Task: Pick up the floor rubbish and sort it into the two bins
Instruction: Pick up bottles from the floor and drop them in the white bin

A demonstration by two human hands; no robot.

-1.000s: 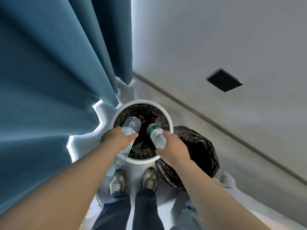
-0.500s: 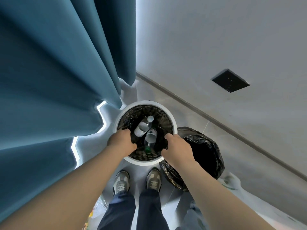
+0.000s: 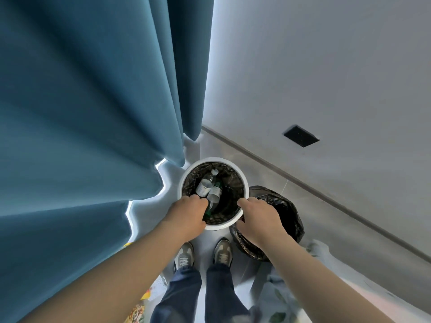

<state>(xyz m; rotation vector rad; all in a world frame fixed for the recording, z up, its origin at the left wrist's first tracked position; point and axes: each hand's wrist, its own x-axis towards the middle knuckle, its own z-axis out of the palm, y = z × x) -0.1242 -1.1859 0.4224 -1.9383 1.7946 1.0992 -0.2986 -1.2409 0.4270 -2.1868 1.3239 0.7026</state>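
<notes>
A white-rimmed bin (image 3: 244, 183) with a black liner stands on the floor in front of my feet. Two clear plastic bottles (image 3: 205, 186) (image 3: 215, 194) lie inside it, side by side. My left hand (image 3: 186, 212) hovers over the bin's near-left rim with fingers loosely curled and nothing in it. My right hand (image 3: 256, 215) hovers over the near-right rim, also holding nothing. A second bin lined with a black bag (image 3: 291, 213) stands right of the white one, partly hidden by my right hand and forearm.
A blue curtain (image 3: 93, 113) hangs close on the left. A grey wall (image 3: 326, 66) with a dark square plate (image 3: 300, 135) rises behind the bins. Colourful wrappers (image 3: 137, 313) lie at bottom left, and a thin plastic bag (image 3: 279, 306) at bottom right.
A second ago each hand gripped a bottle over the white bin. Both bottles dropped in and have settled at the bottom. The hands now hold nothing.
</notes>
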